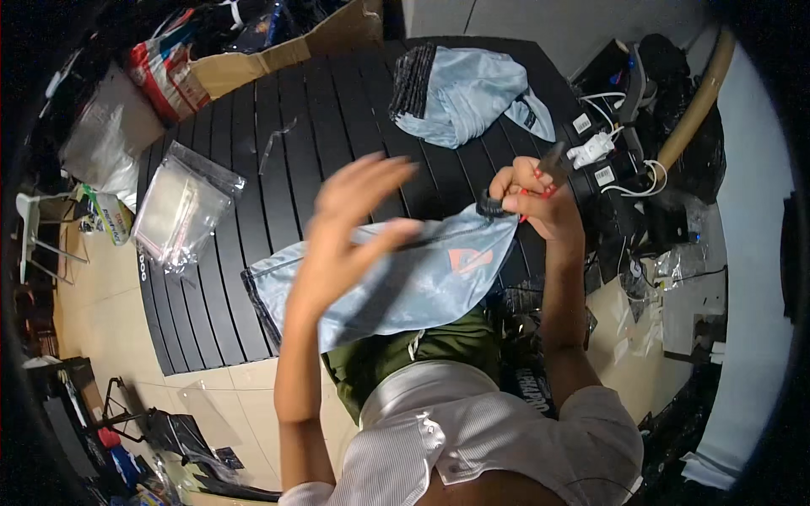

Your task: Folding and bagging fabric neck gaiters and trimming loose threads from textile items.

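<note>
A light blue cloth piece (380, 291) with a dark trimmed left edge and an orange-red patch lies across the near edge of the black slatted table and over my lap. It narrows to the right, ending at a small black gathered ring (489, 205). My right hand (544, 202) is closed, pinching the cloth by this ring. The same hand also holds a small red-handled tool (553, 160) with a dark pointed end, perhaps scissors, partly hidden by the fingers. Over the cloth's left half is my left hand (354, 223), fingers spread, blurred at the tips, holding nothing.
Similar light blue cloths with black edges form a stack (464, 93) at the table's far side. Clear plastic bags (186, 211) lie on the left. A white plug (591, 150) and cables sit at the right, and a cardboard box (278, 59) stands beyond the table's far left.
</note>
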